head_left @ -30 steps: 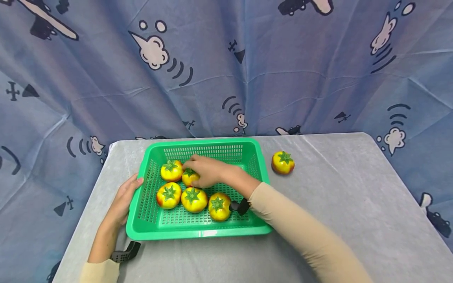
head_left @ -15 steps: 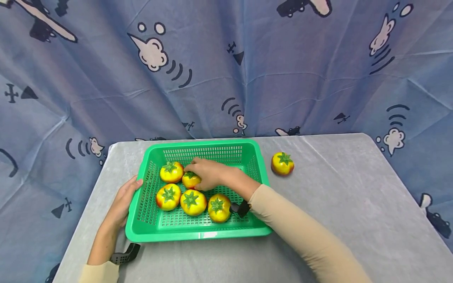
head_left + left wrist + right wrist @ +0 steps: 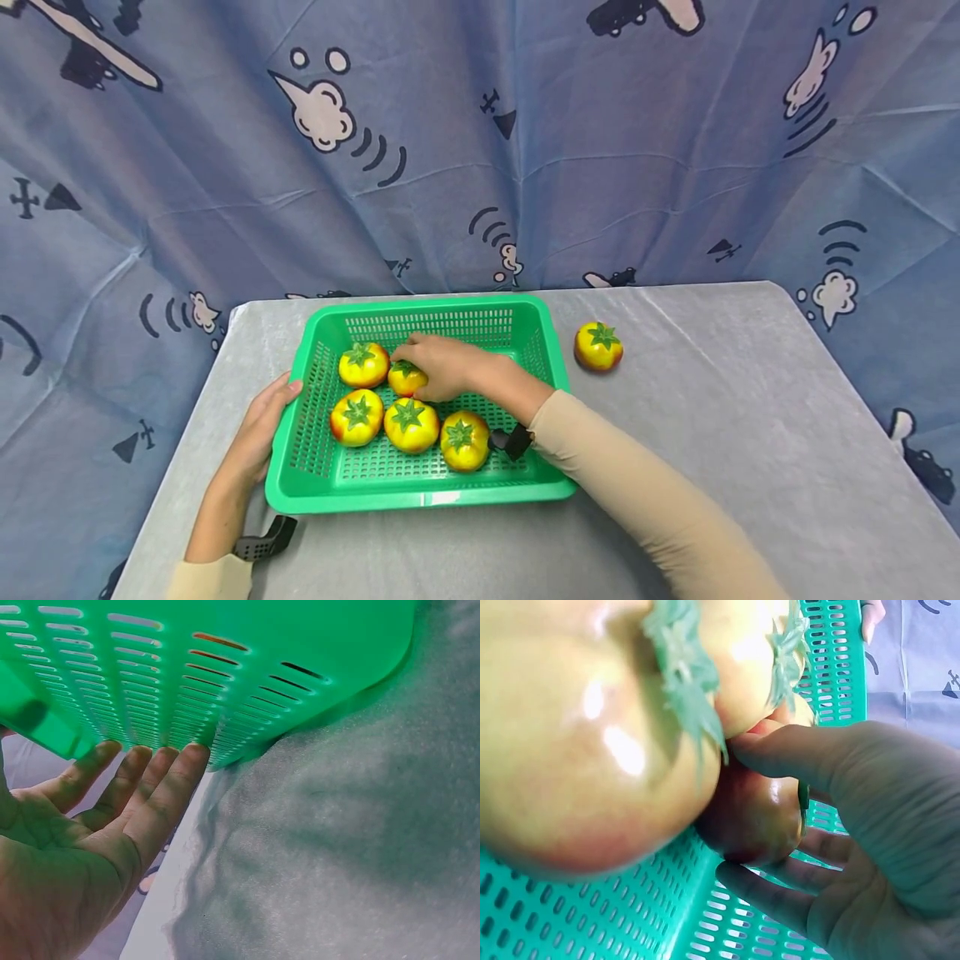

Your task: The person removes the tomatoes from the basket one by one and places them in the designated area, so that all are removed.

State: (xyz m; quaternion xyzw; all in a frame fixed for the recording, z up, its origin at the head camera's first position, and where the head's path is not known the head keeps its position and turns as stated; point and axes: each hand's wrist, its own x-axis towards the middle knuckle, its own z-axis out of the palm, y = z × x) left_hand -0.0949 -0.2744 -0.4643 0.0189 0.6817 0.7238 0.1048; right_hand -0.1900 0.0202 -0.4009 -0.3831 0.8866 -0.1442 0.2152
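- Yellow blushing to red, one glossy tomato (image 3: 407,381) sits left of centre in the head view, inside the basket; whether it rests fully on the basket floor I cannot tell.
- Right hand (image 3: 453,367): grasping that fruit, thumb on one side and fingers round the other, as the right wrist view shows.
- Step in hand, as I judge it: settling this fruit into place among the others. The next move would call for loosening the fingers and lifting clear without nudging its neighbours.
- Four more tomatoes lie close by: upper left (image 3: 363,367), lower left (image 3: 357,418), lower middle (image 3: 411,427) and lower right (image 3: 464,443) of the group. That makes five in the basket.
- Green slotted plastic basket (image 3: 375,503), just one, left of centre and low in the frame.
- Left hand (image 3: 261,421): grasping nothing, with fingers fairly straight and their tips against the basket's outer left wall.
- One lone tomato (image 3: 598,348) stands right of the basket, near the back edge; six altogether.
- Grey-covered desk (image 3: 720,433) beneath everything.
- Two black wrist straps, left (image 3: 262,542) and right (image 3: 512,442), and one blue printed curtain (image 3: 600,183) filling the upper frame.
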